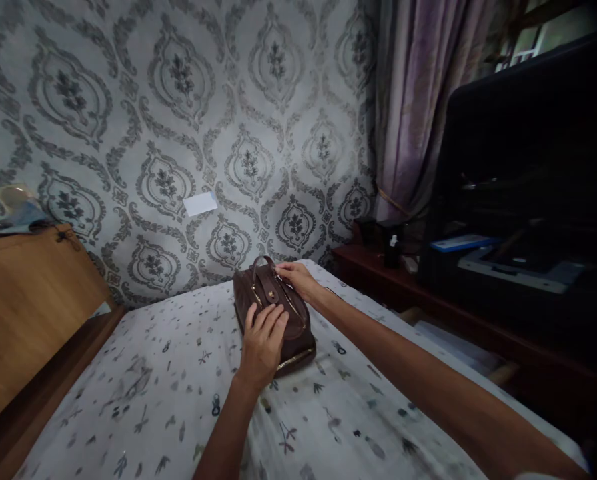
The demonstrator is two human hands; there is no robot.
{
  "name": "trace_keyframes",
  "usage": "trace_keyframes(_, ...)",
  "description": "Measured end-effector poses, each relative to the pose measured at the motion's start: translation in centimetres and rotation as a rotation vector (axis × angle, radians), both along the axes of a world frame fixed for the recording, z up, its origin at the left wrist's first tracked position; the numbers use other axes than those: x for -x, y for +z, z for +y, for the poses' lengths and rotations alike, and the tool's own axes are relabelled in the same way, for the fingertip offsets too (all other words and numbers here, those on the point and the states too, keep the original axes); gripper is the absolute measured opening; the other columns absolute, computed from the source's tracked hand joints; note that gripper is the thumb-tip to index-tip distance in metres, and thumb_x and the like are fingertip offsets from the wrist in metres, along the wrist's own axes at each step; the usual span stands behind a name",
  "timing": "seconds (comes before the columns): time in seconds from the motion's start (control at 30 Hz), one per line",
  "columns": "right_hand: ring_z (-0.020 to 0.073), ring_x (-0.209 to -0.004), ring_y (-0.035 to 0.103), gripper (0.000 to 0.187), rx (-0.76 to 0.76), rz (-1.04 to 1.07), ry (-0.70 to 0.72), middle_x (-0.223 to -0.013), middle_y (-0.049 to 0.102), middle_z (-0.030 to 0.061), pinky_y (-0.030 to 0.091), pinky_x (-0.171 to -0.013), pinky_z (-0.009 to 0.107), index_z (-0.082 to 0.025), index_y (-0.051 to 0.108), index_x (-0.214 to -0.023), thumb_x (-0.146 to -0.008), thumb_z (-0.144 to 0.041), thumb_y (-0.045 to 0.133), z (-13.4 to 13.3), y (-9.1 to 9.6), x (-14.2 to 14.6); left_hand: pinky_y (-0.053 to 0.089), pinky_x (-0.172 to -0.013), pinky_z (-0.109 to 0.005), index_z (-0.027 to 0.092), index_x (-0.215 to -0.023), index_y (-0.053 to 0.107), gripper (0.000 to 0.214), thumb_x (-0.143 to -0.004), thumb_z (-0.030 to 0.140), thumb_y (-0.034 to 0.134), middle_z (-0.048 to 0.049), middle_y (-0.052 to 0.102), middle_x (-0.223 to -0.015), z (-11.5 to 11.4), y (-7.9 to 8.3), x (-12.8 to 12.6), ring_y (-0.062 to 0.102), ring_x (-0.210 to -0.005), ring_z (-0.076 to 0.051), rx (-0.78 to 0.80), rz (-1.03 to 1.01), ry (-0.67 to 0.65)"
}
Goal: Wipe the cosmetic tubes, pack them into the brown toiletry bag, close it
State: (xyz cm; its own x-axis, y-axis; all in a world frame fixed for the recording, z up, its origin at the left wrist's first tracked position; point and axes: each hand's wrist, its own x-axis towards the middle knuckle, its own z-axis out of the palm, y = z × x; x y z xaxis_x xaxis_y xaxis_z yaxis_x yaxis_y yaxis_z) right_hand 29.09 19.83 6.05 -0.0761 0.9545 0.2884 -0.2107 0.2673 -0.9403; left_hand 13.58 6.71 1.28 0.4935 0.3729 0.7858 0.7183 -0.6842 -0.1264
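Observation:
A dark brown leather handbag (265, 293) with gold zips and a short handle lies on the bed. My left hand (263, 343) rests flat on the bag's near end, fingers stretched out over its top. My right hand (295, 277) reaches to the bag's far right side, with its fingers pinched together at the zip line next to the handle. What those fingers hold is too small to make out.
The bed is covered by a white patterned sheet (178, 400). A wooden headboard (33, 313) stands at the left. A dark wooden side table (378, 267) with small items sits by the purple curtain (418, 107). Dark furniture (528, 200) fills the right.

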Motion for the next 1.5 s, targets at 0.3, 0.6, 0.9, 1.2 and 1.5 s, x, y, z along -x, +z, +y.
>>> trace_keyframes(0.3, 0.0154, -0.062, 0.057, 0.04, -0.042, 0.032, 0.032, -0.067, 0.067, 0.0, 0.045, -0.061, 0.029, -0.02, 0.066, -0.076, -0.057, -0.052, 0.079, -2.0, -0.7, -0.5, 0.032, -0.113, -0.056, 0.019, -0.125, 0.057, 0.035, -0.095, 0.011, 0.041, -0.0089, 0.067, -0.125, 0.1, -0.1, 0.0, 0.058, -0.119, -0.024, -0.011, -0.005, 0.023)
trace_keyframes(0.6, 0.0125, -0.063, 0.054, 0.035, -0.134, -0.038, -0.014, -0.063, 0.062, -0.005, 0.041, -0.065, 0.026, -0.02, 0.058, -0.068, -0.051, -0.038, 0.083, -0.8, 0.5, -0.1, 0.031, -0.114, -0.056, 0.019, -0.128, 0.056, 0.037, -0.095, 0.012, 0.04, -0.0098, 0.066, -0.127, -0.1, 0.0, 0.1, 0.056, -0.122, -0.024, 0.019, -0.002, 0.02)
trace_keyframes(0.9, 0.0115, -0.058, 0.049, 0.032, -0.154, -0.131, -0.03, -0.064, 0.066, 0.0002, 0.036, -0.059, 0.026, -0.018, 0.065, -0.065, -0.064, -0.048, 0.073, -2.0, 0.7, 0.1, 0.03, -0.114, -0.056, 0.019, -0.126, 0.057, 0.035, -0.096, 0.014, 0.041, -0.0095, 0.066, -0.128, -0.1, -0.1, 0.2, 0.056, -0.121, -0.025, 0.017, 0.0, 0.017)
trace_keyframes(1.2, 0.011, -0.052, 0.042, 0.036, -0.164, -0.172, -0.102, -0.057, 0.062, -0.0003, 0.034, -0.056, 0.027, -0.019, 0.064, -0.06, -0.068, -0.053, 0.072, -3.3, 0.6, 0.6, 0.031, -0.113, -0.054, 0.017, -0.124, 0.058, 0.033, -0.096, 0.013, 0.042, -0.0086, 0.066, -0.127, -0.1, 0.0, 0.3, 0.057, -0.119, -0.024, 0.007, 0.006, 0.027)
trace_keyframes(1.5, 0.0108, -0.05, 0.043, 0.036, -0.164, -0.154, -0.128, -0.056, 0.062, -0.0002, 0.035, -0.053, 0.026, -0.018, 0.065, -0.063, -0.067, -0.053, 0.073, -4.3, 0.4, 0.5, 0.032, -0.113, -0.055, 0.018, -0.122, 0.06, 0.033, -0.094, 0.01, 0.044, -0.0085, 0.067, -0.126, -0.1, 0.0, 0.2, 0.057, -0.119, -0.024, 0.002, 0.0, 0.035)
